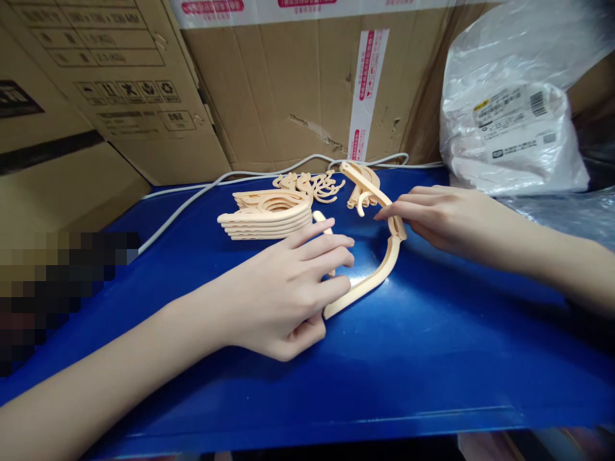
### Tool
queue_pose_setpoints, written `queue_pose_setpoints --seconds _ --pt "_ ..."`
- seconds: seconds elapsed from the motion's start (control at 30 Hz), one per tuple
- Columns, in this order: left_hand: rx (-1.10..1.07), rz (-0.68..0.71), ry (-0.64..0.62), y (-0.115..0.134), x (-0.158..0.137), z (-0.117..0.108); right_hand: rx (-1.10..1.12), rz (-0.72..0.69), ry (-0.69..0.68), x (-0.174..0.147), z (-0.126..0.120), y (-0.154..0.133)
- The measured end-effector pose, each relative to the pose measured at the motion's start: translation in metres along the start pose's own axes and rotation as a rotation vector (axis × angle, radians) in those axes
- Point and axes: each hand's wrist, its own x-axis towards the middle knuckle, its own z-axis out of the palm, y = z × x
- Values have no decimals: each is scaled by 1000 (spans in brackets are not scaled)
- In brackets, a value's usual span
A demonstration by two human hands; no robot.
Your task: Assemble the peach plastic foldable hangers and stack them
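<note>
My right hand [423, 214] pinches one arm of a cream plastic folding hanger [369, 282] just above its central joint. This arm slants up to the left, and the other curves down toward my left hand [298, 288]. The thumb and index finger of my left hand close around the lower arm's end, and the other fingers stretch out. Partly hidden under those fingers is a narrow cream piece [323, 221]. A small curved hook [361, 206] shows beside the raised arm; I cannot tell whether it is attached.
Stacked cream hanger parts [269, 221] lie left of centre, with loose hooks [327, 187] behind. More curved parts [368, 179] sit behind the raised arm. A white cable [192, 208] crosses the blue table [408, 378]. Cardboard boxes [298, 83] and a plastic bag [519, 128] stand behind.
</note>
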Motion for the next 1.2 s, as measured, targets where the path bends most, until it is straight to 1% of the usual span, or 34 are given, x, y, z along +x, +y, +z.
queue_pose_setpoints --seconds 0.17,0.33,0.53,0.67,0.83,0.97,1.2 --pt "14 8 -31 -1 -2 1 -16 3 -6 -1 1 2" --pt "13 20 -2 0 -1 1 -34 11 -18 -2 3 3" --pt "41 -19 57 0 -1 7 4 27 -19 -2 3 3" --pt "85 -26 32 -1 -1 9 8 -4 -38 -1 0 1" --pt "60 -45 25 1 -1 8 -6 -15 14 -1 -3 0" --pt "27 -80 58 3 0 9 7 -25 -4 -1 -2 1" --pt "31 -78 126 0 -1 13 33 -37 -37 -2 -1 1"
